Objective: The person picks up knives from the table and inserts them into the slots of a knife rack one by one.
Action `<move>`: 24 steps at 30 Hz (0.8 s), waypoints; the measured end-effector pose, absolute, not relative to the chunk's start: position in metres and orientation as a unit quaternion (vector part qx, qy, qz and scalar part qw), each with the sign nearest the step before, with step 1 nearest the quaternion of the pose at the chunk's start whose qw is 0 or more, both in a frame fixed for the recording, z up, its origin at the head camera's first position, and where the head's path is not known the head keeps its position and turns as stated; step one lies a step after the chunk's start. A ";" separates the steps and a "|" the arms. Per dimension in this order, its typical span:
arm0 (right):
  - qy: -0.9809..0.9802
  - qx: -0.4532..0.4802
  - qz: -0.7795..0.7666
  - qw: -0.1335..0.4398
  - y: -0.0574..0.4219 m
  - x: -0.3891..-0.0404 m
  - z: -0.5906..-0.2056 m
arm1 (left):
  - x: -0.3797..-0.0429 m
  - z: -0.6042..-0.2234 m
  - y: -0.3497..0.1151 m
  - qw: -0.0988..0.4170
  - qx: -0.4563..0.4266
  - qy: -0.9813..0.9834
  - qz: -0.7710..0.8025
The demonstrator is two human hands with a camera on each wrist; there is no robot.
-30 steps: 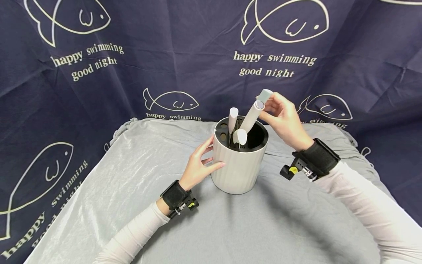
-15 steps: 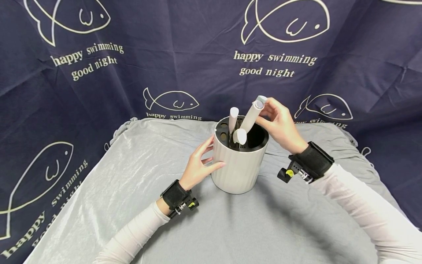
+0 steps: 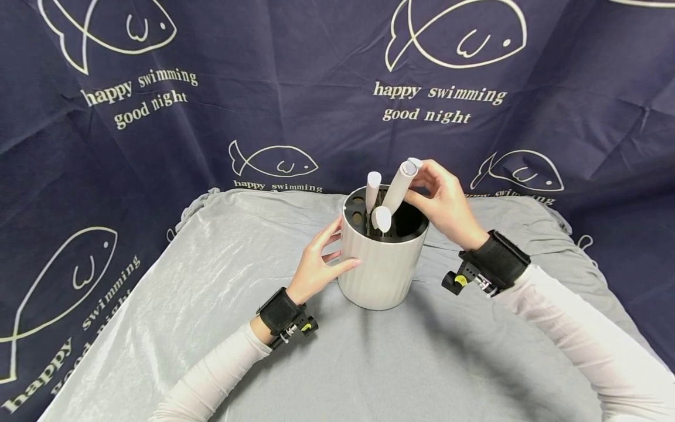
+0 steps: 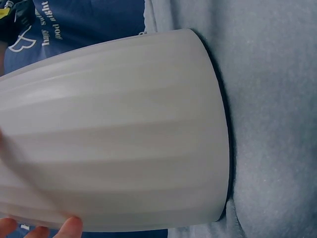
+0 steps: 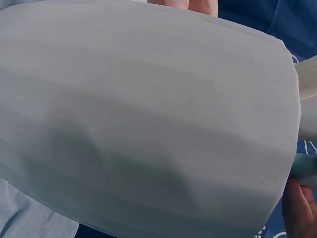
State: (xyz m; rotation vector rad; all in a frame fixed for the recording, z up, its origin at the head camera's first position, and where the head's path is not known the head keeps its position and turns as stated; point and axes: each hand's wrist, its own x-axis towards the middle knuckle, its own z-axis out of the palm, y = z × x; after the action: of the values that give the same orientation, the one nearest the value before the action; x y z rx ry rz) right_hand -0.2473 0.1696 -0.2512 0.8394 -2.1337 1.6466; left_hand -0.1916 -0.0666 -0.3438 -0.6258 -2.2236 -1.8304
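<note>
A white, ribbed, round knife holder (image 3: 379, 272) with a black slotted top stands upright on the cloth. My left hand (image 3: 316, 266) grips its left side, thumb across the front; fingertips (image 4: 72, 225) show at its edge in the left wrist view. Between the fingers of my right hand (image 3: 445, 202) is a pale green handle (image 5: 303, 166), at the rear right of the holder. What lies below that handle is hidden. Three white handles stick out of the top: a thick one with a round metal end (image 3: 399, 187), a slim one (image 3: 372, 190) and a short front one (image 3: 381, 219).
Grey cloth (image 3: 327, 363) covers the table. A dark blue curtain (image 3: 327, 88) with fish drawings and lettering hangs behind. Round holes (image 3: 357, 218) sit at the left of the holder's top, and a wide dark opening (image 3: 413, 223) at its right.
My right hand has moved down and left with the pale green handle, which now shows less above the thick white handle. The thick handle has tilted slightly left. My left hand stays put.
</note>
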 end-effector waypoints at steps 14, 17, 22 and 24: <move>-0.745 0.293 0.578 0.159 0.168 -0.242 -0.252 | -0.211 -0.374 -0.070 0.110 -0.217 -0.746 -0.620; -0.746 0.298 0.575 0.155 0.169 -0.241 -0.251 | -0.211 -0.374 -0.070 0.112 -0.219 -0.747 -0.618; -0.753 0.303 0.566 0.144 0.169 -0.240 -0.249 | -0.211 -0.374 -0.070 0.116 -0.220 -0.748 -0.615; -0.758 0.304 0.559 0.142 0.169 -0.240 -0.248 | -0.211 -0.374 -0.070 0.117 -0.220 -0.748 -0.615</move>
State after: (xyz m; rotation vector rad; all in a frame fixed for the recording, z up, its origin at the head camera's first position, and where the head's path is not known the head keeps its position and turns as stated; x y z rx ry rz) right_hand -0.2396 0.1688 -0.2484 0.8778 -2.1875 1.6128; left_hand -0.2109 -0.0702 -0.3741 -0.6453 -2.1891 -1.8002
